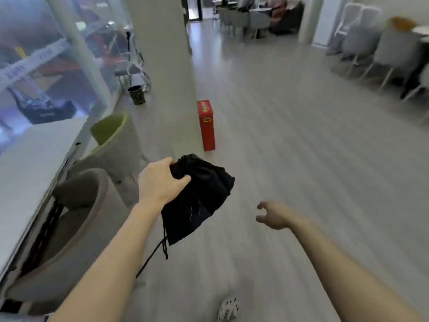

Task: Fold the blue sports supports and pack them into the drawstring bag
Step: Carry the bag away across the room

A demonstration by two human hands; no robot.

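My left hand (160, 180) grips the gathered top of a black drawstring bag (202, 198), which hangs in the air over the floor. Its black cords (160, 249) dangle below the bag. To the right of the bag, apart from it, my right hand (274, 216) is held out with its fingers curled loosely and nothing in them. No blue sports supports show anywhere; the bag's inside is hidden. The picture is blurred by motion.
A white table (27, 173) runs along the left with two grey armchairs (76, 226) beside it. A white pillar (162, 66) and a red box (206, 125) stand ahead. Pale floor (301, 147) stretches to the right, with white chairs (371, 49) at the far right.
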